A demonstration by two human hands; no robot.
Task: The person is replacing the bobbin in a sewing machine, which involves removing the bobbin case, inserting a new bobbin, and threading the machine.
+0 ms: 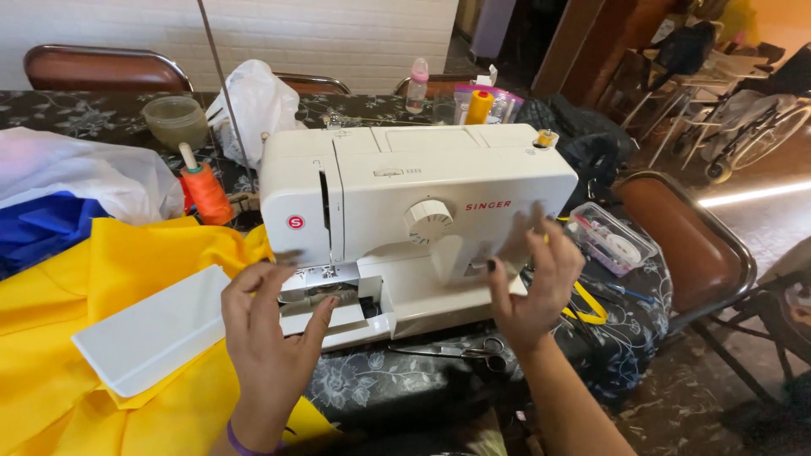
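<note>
Two hands are up at the sewing machine [405, 211], which stands near the middle of the table [380, 380] with its free arm facing you. Your left hand [270, 329] hovers at the needle plate [325, 279], fingers spread apart and gripping nothing, one fingertip close to the open bobbin area. Your right hand [536, 283] is raised before the machine's right end, fingers loosely open, also empty as far as you can see. The machine looks heavy and rigid, a hard plastic shell that is smooth and likely slippery; judge it best taken by its base or under the arm, not by the dial [428, 221] or the needle parts, which look delicate. The white cover [156, 329], removed, lies on the yellow cloth [76, 338] to your left; it looks light and stiff, easy to pinch by an edge. The cloth is soft and will slide and bunch. Scissors [473, 350] lie just in front of the machine. The table wears a dark flowered cover and is crowded; chairs [693, 245] stand close around it.
</note>
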